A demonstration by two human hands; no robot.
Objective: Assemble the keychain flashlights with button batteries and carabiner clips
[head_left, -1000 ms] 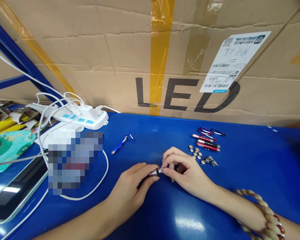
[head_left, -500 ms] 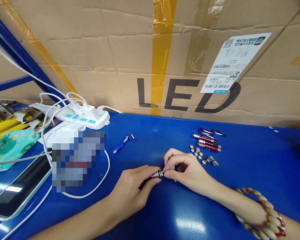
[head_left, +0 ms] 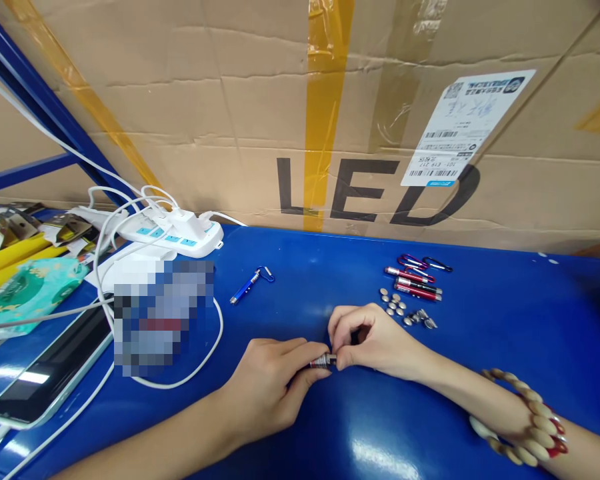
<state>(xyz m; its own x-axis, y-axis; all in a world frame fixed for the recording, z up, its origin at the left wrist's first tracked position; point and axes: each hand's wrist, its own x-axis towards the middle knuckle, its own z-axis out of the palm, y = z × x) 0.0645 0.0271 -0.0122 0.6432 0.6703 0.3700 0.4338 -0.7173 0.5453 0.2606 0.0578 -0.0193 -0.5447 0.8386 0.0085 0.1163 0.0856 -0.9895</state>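
Observation:
My left hand [head_left: 275, 380] is closed round a small keychain flashlight [head_left: 321, 362], and its silver end sticks out to the right between thumb and forefinger. The rest of the barrel is hidden in the palm. With bent fingers, my right hand [head_left: 370, 340] pinches the tip of that silver end; a small part under the fingertips cannot be made out. Just beyond the right hand lie several button cells [head_left: 392, 304] and a little heap of silver end pieces [head_left: 420, 319]. Red and black keychain flashlights [head_left: 414, 287] with carabiner clips [head_left: 414, 263] lie behind them.
A blue keychain flashlight [head_left: 245, 288] with a clip lies left of centre. Farther left are a white power strip [head_left: 195, 245] with looping cables, a blurred-out item [head_left: 165, 320], a phone [head_left: 50, 373] and a green tissue pack [head_left: 30, 290]. A large cardboard box [head_left: 260, 100] walls off the back.
Both hands and the keychain flashlight have shifted slightly to the right and down in view. My right fingers are still at the silver end. The camera view has moved a little.

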